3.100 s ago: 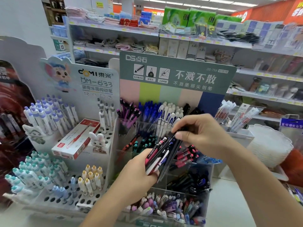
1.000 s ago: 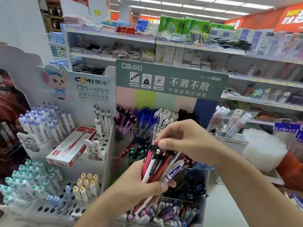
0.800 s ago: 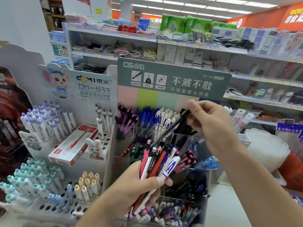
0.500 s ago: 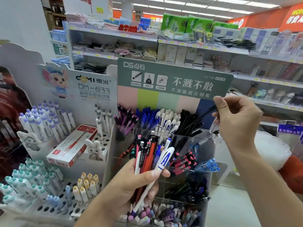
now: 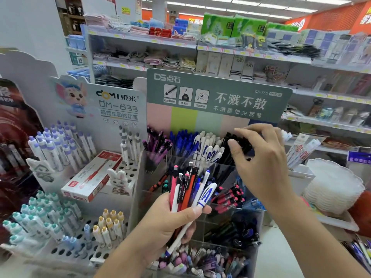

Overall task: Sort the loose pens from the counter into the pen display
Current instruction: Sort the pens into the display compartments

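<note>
Nearest the camera, the left hand (image 5: 170,219) grips a bundle of loose pens (image 5: 190,189), fingers and thumb curled round the lower barrels so the clicker ends fan upward and each colour can be read at a glance. That fan looks deliberate: it lets the other hand pick one pen without disturbing the rest. The bundle is mixed, with pink, red-orange, black, blue and a fat white pen marked with a blue letter A (image 5: 206,195).

Just beyond, the clear tiered pen display (image 5: 230,217) holds sorted compartments, each with one kind of pen.

Farther back, the right hand (image 5: 265,163) reaches over the black pens (image 5: 239,143) in the rear row, thumb and curled fingertips closing on their tops; whether it pinches one pen or only settles them I cannot tell. Beside them stand white A pens (image 5: 208,147) and blue pens (image 5: 182,141), likely homes for the matching loose ones.
</note>
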